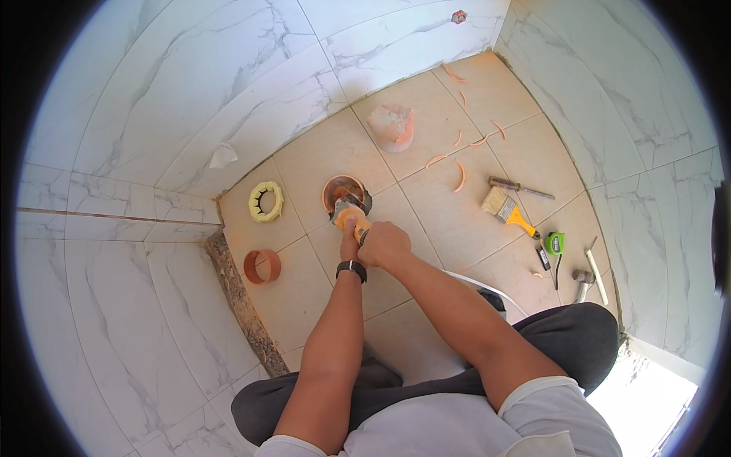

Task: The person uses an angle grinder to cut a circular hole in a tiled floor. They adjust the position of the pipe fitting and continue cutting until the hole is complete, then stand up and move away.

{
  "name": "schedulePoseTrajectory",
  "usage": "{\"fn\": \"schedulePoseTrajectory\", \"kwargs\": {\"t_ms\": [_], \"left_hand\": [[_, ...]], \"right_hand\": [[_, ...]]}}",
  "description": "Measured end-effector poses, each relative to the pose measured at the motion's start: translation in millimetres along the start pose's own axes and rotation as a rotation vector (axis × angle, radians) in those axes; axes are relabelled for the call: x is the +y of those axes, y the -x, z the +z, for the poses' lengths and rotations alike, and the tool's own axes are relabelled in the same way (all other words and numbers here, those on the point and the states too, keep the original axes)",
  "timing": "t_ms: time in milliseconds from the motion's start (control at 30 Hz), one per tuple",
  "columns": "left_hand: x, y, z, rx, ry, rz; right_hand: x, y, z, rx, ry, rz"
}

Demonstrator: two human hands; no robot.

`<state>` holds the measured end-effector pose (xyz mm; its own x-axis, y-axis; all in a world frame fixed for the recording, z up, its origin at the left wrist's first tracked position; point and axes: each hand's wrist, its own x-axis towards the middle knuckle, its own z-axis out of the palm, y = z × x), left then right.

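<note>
Both my hands are closed around an orange-yellow angle grinder (359, 222) in the middle of the floor. My left hand (349, 244), with a black band on its wrist, grips the tool's body from the left. My right hand (387, 244) wraps the rear part from the right. The grinder's dark head and guard sit at the mouth of a round orange pipe (330, 190) in the tiled floor, covering part of its rim. Whether the disc touches the pipe is hidden.
Left of the pipe lie a pale yellow ring (255, 204) and a cut orange pipe ring (273, 263). A pinkish plastic bag-like lump (394, 128) and curved orange offcuts (461, 177) lie beyond. At right are a paintbrush (499, 205), screwdriver (524, 187), green tape measure (555, 244) and hammer (583, 279).
</note>
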<state>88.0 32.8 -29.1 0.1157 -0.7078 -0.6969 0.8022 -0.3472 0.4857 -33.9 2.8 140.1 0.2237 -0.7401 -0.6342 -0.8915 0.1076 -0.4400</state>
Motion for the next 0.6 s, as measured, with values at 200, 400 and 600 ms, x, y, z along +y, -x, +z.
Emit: {"fn": "schedulePoseTrajectory", "kwargs": {"t_ms": [200,400,600], "left_hand": [[-1.4,-1.0,0.4,-0.022,0.024,0.026],[0.1,2.3,1.5,-0.026,0.033,0.036],[0.2,0.1,-0.5,-0.028,0.047,0.008]], "right_hand": [[-0.2,0.4,1.3,0.006,0.005,-0.009],[-2.2,0.4,0.2,-0.006,-0.018,-0.007],[-3.2,2.6,-1.1,-0.011,-0.007,-0.003]]}}
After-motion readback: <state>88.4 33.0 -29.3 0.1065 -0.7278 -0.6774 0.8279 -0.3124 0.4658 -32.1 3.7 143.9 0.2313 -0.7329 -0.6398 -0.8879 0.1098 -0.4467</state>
